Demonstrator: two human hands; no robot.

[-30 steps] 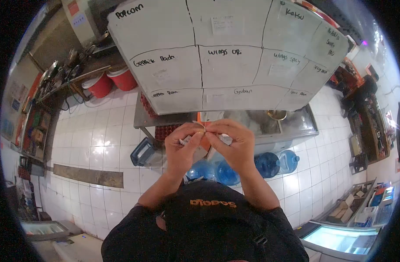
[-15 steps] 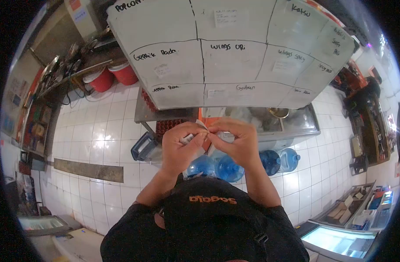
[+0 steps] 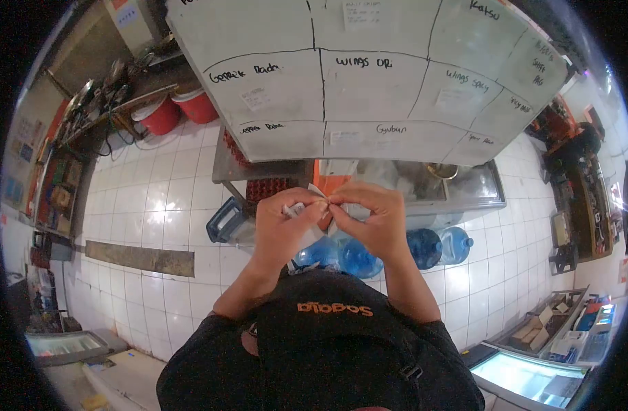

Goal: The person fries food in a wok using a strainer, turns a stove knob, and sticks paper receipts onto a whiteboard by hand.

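Note:
My left hand (image 3: 285,220) and my right hand (image 3: 372,214) meet in front of my chest, fingertips pinched together. Between them is a small white paper label (image 3: 295,209), mostly covered by the fingers; a bit of it also sticks up above the fingertips. Both hands are closed on it. Just beyond them stands a large whiteboard (image 3: 375,89), divided by black lines into boxes with handwritten words such as "Wings Ori" and "Gyuban". Several small printed labels (image 3: 256,100) are stuck on it.
Blue water jugs (image 3: 423,248) stand on the tiled floor below my hands. Behind the board is a chest freezer (image 3: 465,195), with a metal table (image 3: 225,164) on its left. A dark blue-grey container (image 3: 225,219) sits left; red buckets (image 3: 156,120) are farther back.
The whiteboard sits slightly higher in view as my head shifts. My fingers have moved a little on the label, still pinched together at about the same place.

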